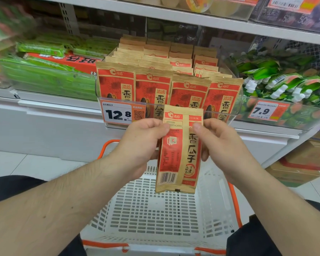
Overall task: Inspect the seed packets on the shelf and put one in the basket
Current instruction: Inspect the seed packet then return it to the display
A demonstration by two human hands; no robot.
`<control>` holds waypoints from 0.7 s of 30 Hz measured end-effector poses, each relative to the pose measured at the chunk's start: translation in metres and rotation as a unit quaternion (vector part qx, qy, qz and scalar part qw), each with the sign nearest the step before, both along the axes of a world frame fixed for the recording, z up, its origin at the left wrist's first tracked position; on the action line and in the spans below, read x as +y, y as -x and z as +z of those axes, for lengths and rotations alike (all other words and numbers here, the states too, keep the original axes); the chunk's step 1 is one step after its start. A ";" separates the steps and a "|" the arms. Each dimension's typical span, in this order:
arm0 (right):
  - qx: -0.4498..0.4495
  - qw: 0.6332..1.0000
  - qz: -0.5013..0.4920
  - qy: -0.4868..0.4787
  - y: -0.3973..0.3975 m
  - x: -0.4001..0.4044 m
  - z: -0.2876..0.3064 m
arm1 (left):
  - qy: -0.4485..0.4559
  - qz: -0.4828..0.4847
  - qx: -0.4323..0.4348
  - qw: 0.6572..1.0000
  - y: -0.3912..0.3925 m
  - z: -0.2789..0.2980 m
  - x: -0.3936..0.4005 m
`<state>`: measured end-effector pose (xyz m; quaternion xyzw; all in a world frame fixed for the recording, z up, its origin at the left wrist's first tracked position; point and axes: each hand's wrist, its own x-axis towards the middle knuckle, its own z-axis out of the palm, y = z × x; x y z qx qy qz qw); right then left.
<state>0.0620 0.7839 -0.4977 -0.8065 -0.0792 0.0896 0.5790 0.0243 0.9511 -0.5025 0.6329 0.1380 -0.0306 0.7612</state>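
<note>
A tan and red seed packet [179, 156] hangs upright in front of me, its back with the barcode facing the camera. My left hand [142, 143] pinches its upper left edge and my right hand [216, 143] pinches its upper right edge. Directly below it sits a white plastic basket [155, 215] with orange trim, with nothing visible inside. Several rows of matching seed packets [151, 84] stand in a clear shelf bin just behind the held packet.
A 12.8 price tag [118, 113] hangs on the bin front. Green snack packs [48, 71] fill the bin at left, green pouches with white caps [281, 84] the bin at right. Cardboard boxes [307, 163] stand on the floor at right. My knees flank the basket.
</note>
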 end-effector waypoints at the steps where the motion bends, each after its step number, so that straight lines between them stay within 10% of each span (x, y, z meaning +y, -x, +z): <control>1: 0.003 1.000 -0.014 -0.007 -0.002 -0.002 0.000 | -0.005 -0.004 0.002 1.000 0.001 0.000 0.000; 21: 0.013 0.991 0.109 0.082 -0.007 -0.013 0.005 | -0.003 0.037 0.031 0.999 -0.001 -0.004 -0.002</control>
